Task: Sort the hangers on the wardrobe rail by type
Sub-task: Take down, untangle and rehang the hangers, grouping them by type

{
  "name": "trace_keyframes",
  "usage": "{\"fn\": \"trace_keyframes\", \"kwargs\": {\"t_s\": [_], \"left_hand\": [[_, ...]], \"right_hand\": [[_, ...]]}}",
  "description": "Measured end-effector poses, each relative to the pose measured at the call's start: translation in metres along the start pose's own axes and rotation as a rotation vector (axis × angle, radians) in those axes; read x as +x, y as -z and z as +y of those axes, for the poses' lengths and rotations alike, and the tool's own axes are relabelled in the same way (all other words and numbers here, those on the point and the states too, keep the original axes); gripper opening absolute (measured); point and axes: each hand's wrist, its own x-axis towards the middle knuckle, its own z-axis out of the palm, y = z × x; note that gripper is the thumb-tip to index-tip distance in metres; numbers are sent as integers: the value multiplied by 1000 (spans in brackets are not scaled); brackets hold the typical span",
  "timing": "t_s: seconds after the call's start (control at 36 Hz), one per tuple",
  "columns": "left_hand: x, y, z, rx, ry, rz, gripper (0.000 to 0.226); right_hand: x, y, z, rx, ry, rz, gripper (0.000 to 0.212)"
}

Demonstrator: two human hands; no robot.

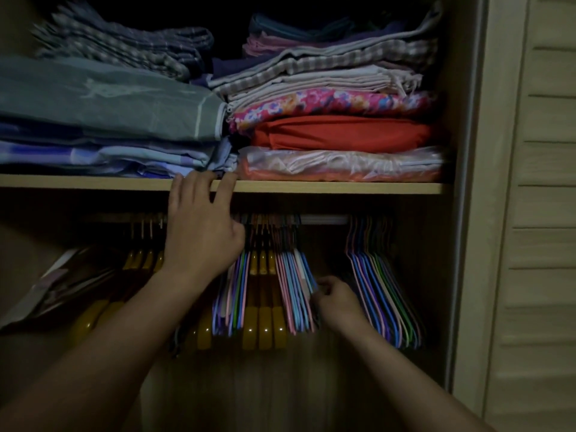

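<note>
While resting on the shelf (343, 188) edge, left hand (199, 226) fingers straight; right hand (335, 299) pinching thin hangers (296, 285) mid-rail (324, 219).

Two hands (202, 232); roughly seven yellow hangers (265, 325).

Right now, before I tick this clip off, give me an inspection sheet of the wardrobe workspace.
Surface: wardrobe rail, partly bare between two hanger groups; wooden shelf above it.
Job's things: yellow hangers and thin coloured hangers still interleaved mid-rail; a separate thin coloured bunch hangs at the right.
Clutter: folded fabrics stacked on the shelf; a bagged item at lower left.
Grippers: left hand rests fingers on the shelf edge; right hand pinches the thin hangers.
Cables: nothing seen.
Surroundings: louvred door at right; dim light.
</note>
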Motion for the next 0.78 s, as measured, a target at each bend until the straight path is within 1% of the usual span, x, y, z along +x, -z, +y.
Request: {"fn": "trace_keyframes", "kwargs": {"t_s": [0.08,0.17,0.31,0.42,0.47,0.53,0.64,0.72,0.78], "left_hand": [[0,1,-1,-16,3,-4,76],[0,0,-2,-14,-6,-9,77],[0,-3,-2,-8,-3,-14,79],[1,-7,-2,9,-8,-28,82],[1,-9,-4,27,-12,-42,84],[2,-9,-6,40,-18,-53,86],[1,-6,-8,55,-44,-52,86],[2,-6,-7,55,-47,-55,86],[1,-6,-8,51,-49,-45,86]], "right_hand": [[-7,5,5,-74,100,135,38],[-14,12,6,-116,246,273,38],[-15,26,-10,-199,510,538,22],[-4,32,-30,-333,620,683,21],[6,32,-39,-402,619,706,21],[17,28,-45,-474,586,689,20],[34,20,-38,-621,455,526,32],[32,19,-27,-616,407,473,34],[23,21,-21,-588,417,462,33]]}}
